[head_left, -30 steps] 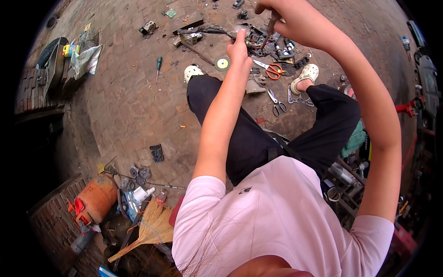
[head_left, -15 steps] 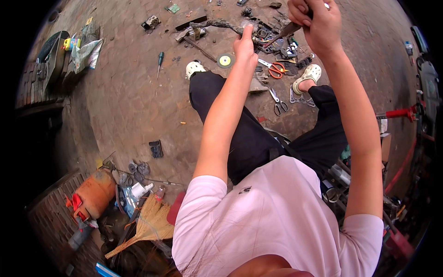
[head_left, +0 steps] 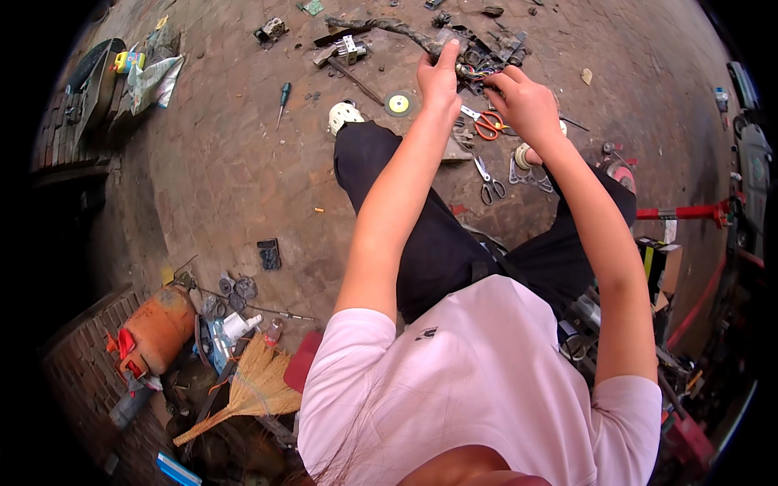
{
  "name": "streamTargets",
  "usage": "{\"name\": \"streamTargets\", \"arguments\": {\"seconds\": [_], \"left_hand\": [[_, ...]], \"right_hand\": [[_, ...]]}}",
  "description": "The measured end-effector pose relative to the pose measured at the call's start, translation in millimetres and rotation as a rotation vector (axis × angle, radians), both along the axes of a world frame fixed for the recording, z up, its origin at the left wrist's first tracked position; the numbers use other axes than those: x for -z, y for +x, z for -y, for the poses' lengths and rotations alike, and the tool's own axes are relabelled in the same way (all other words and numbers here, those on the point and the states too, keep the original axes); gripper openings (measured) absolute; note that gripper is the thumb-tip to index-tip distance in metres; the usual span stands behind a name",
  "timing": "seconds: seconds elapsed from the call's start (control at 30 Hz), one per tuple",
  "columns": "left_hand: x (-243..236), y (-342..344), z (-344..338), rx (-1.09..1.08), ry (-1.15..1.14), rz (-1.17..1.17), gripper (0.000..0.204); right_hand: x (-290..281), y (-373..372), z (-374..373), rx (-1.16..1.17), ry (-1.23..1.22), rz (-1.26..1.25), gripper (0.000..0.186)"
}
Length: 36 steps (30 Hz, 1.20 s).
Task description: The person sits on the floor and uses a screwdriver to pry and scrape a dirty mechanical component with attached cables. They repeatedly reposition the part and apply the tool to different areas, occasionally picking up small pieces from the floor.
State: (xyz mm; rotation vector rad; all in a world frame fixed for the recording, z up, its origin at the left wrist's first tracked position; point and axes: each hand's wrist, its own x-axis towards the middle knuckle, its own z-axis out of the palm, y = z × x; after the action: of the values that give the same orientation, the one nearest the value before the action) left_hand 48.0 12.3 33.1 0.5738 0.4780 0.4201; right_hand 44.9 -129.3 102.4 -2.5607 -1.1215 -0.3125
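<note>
My left hand [head_left: 440,81] is closed round a dark, tape-wrapped wiring harness [head_left: 389,26], whose long tail runs off to the left. Thin coloured wires [head_left: 476,73] stick out of the harness on the right side of that hand. At those wires, my right hand [head_left: 523,101] has its fingers bent and pinched together on them. Just below the hands lie orange-handled scissors [head_left: 489,125] on the ground, and a second pair of scissors [head_left: 490,185] with dark handles lies nearer to me.
A hammer [head_left: 356,79], a cutting disc [head_left: 398,104] and a screwdriver [head_left: 284,99] lie to the left. Dark loose parts [head_left: 506,47] are scattered beyond my hands. An orange gas cylinder [head_left: 158,328] and a straw broom [head_left: 251,385] are at lower left; a red metal bar [head_left: 681,213] is at right.
My right hand has come down and left to the wires; the dark pointed tool it held raised before is no longer in it. My left hand still grips the harness, a little to the right.
</note>
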Motion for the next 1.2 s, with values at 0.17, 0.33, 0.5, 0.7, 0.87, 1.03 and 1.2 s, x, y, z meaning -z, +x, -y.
{"name": "streamTargets", "arguments": {"seconds": [0.17,0.33,0.5,0.7,0.87,1.03,1.2], "left_hand": [[2.9,1.9,-1.7,0.006,-0.005,0.0,0.037],[1.5,2.2,0.7,0.051,-0.009,-0.029,0.038],[4.3,3.9,1.8,0.106,0.027,0.0,0.038],[-0.3,1.0,1.8,0.206,0.026,-0.013,0.036],[12.7,5.4,4.7,0.194,0.027,-0.005,0.035],[4.9,6.2,5.0,0.163,0.031,0.006,0.035],[7.2,5.1,5.7,0.163,0.053,0.006,0.033]], "right_hand": [[4.5,1.8,-1.3,-0.042,0.025,0.064,0.013],[4.0,5.5,0.6,-0.065,0.041,0.047,0.012],[4.0,8.4,-0.5,-0.101,0.019,0.078,0.011],[-7.2,16.7,7.3,-0.237,-0.094,0.036,0.015],[-21.7,22.5,6.8,-0.241,-0.115,0.033,0.014],[-13.4,10.2,7.3,-0.149,-0.12,0.052,0.012],[-6.1,9.5,4.7,-0.15,-0.112,0.093,0.012]]}}
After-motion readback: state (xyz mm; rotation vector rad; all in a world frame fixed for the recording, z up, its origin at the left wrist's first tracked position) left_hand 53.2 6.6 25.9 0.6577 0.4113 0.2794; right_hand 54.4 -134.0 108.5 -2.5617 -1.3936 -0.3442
